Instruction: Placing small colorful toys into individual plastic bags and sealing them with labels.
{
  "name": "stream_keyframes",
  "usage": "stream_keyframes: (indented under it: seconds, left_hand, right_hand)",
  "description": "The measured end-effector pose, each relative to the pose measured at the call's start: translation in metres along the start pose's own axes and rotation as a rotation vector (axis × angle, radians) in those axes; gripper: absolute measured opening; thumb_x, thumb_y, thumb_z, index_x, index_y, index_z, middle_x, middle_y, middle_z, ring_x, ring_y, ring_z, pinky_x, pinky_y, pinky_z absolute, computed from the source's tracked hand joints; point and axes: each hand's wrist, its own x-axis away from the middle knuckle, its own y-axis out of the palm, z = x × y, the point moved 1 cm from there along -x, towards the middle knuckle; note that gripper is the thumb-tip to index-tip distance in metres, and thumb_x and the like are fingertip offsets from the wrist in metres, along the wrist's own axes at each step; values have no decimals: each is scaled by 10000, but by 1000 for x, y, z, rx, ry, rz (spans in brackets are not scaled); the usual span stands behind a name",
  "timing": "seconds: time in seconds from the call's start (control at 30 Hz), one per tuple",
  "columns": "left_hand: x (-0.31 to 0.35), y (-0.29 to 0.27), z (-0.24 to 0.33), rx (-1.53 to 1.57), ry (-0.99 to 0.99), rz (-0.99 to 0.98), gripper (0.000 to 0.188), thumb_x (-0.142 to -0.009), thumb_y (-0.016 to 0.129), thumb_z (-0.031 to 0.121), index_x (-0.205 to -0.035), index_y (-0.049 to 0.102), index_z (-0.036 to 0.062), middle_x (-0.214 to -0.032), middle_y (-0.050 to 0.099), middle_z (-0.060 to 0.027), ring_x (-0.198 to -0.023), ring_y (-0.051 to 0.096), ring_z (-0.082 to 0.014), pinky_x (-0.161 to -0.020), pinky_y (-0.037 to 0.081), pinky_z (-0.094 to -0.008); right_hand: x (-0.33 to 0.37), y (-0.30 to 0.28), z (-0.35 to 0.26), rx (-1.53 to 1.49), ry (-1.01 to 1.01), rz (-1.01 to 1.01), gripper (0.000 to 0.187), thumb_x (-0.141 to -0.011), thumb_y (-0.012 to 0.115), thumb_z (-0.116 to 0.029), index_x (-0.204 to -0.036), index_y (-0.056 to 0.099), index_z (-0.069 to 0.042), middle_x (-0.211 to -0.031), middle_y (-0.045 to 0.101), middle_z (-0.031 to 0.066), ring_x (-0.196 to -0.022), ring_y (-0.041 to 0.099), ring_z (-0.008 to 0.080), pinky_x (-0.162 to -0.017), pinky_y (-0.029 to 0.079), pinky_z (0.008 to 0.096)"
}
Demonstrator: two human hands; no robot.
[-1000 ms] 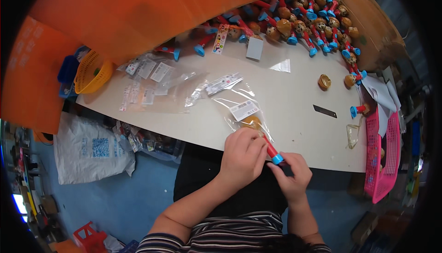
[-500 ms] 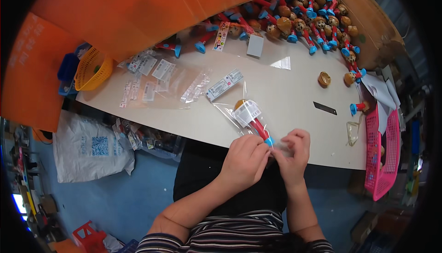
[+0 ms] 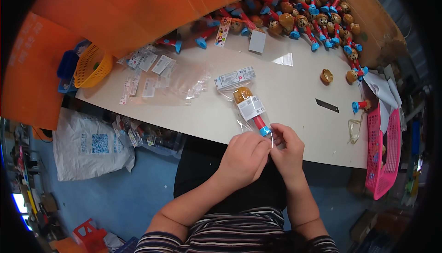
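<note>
A toy with a brown round head, red stem and blue foot (image 3: 252, 110) lies in a clear plastic bag with a white label on the white table (image 3: 294, 96). My left hand (image 3: 244, 158) and my right hand (image 3: 287, 149) pinch the open end of that bag at the table's near edge, fingers closed on the plastic just past the blue foot. A flat white labelled pack (image 3: 235, 78) lies right behind the toy's head.
A long heap of the same toys (image 3: 299, 13) lines the far edge. Loose clear bags and label cards (image 3: 152, 75) lie at left beside a yellow basket (image 3: 90, 66). A pink basket (image 3: 382, 151) hangs at right. A small brown cap (image 3: 326, 75) and a black strip (image 3: 327, 105) lie nearby.
The bagged toy has slid away from me onto the table, now lying flat with its head farther off. Both hands have shifted to the bag's near end.
</note>
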Motion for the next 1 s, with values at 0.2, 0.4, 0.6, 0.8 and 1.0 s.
stream_keyframes:
  seconds: [0.2, 0.4, 0.6, 0.8, 1.0]
  left_hand:
    - [14, -11, -5, -106, -98, 25, 223, -708, 762, 53, -880, 620, 47, -909, 599, -101, -873, 605, -305, -774, 472, -401]
    - [12, 4, 15, -102, -45, 63, 235, -750, 775, 100, -963, 688, 54, -907, 611, -56, -835, 612, -250, -746, 452, -368]
    - [20, 14, 13, -127, -77, 61, 210, -755, 751, 84, -949, 683, 42, -878, 596, -52, -822, 604, -242, -728, 442, -365]
    - [20, 15, 12, -87, -84, 22, 203, -744, 715, 37, -937, 652, 37, -881, 580, -73, -862, 585, -272, -760, 440, -377]
    - [17, 4, -2, 164, -130, -99, 166, -751, 708, 20, -875, 598, 32, -887, 570, -94, -885, 571, -297, -792, 445, -381]
  right_hand:
    - [12, -19, -8, -198, 409, -119, 232, -886, 689, -15, -1101, 641, 60, -896, 707, 112, -766, 679, 136, -709, 558, 238]
    - [11, -25, -8, -591, 600, -153, 209, -930, 642, -34, -1107, 619, 76, -885, 710, 124, -798, 698, 143, -684, 567, 221]
    - [18, -18, -10, -695, 707, -195, 216, -956, 597, -38, -1148, 595, 60, -889, 713, 117, -812, 701, 134, -692, 577, 213]
    - [23, -13, -11, -749, 754, -177, 219, -960, 569, -24, -1161, 585, 62, -897, 717, 120, -821, 709, 149, -704, 588, 226]
    - [21, -7, -4, -742, 730, -120, 242, -963, 570, -36, -1181, 580, 68, -913, 719, 135, -817, 714, 161, -712, 589, 234]
